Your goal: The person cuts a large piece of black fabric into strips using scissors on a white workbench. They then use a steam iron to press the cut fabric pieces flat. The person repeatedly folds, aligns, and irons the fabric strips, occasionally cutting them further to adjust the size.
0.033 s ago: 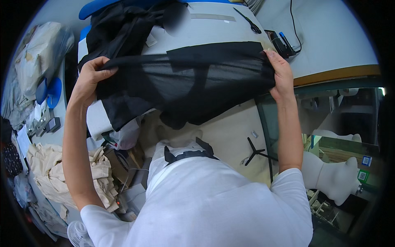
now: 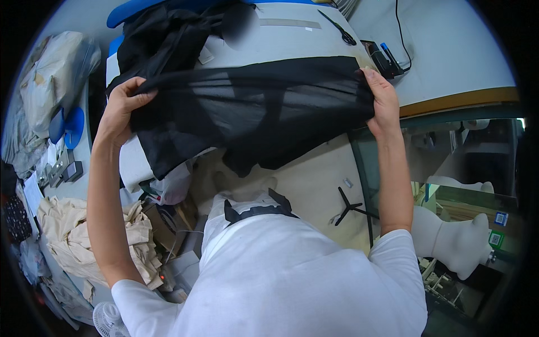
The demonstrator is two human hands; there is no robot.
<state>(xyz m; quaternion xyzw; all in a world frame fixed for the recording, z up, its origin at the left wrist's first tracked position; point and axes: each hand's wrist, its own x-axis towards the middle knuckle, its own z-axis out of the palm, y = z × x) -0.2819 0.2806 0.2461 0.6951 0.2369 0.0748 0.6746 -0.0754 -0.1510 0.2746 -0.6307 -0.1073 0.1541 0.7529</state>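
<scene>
I hold a sheer black fabric piece [image 2: 252, 112] stretched crosswise at the near edge of the white work table [image 2: 286, 42]. My left hand [image 2: 126, 106] pinches its left end, thumb over the cloth. My right hand [image 2: 379, 98] grips the right end near the upper corner. Creases run across the cloth, and its lower part hangs past the table edge. Behind it at the upper left lies a black cloth heap [image 2: 151, 45]. Black scissors [image 2: 345, 35] and a long grey ruler [image 2: 286, 23] rest toward the back, beside a black tool with a blue part [image 2: 384, 59].
Cream cloth [image 2: 84, 241] and bagged goods [image 2: 56, 78] crowd the left side. A white fan [image 2: 106, 320] sits at lower left. A black tripod-shaped base [image 2: 348, 206] is below the table. A white machine [image 2: 452, 236] stands at lower right by a glass-covered surface.
The fabric's upper part has shifted slightly, with more creases across it. Both hands have moved very little and keep their grip.
</scene>
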